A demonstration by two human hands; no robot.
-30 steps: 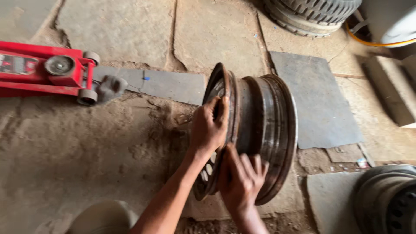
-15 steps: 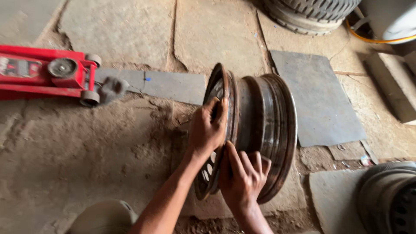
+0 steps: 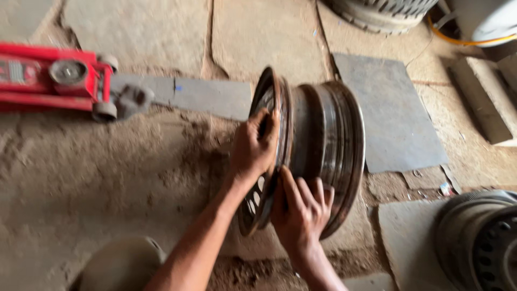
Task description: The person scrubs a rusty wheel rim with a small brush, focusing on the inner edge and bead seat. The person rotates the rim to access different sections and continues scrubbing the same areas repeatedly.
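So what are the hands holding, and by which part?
Both hold a rusty steel wheel rim standing on edge: left hand on its front edge, right hand lower on the barrel.

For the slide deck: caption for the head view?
Both hands, left and right, grip an upright rusty steel wheel rim on dirt floor.
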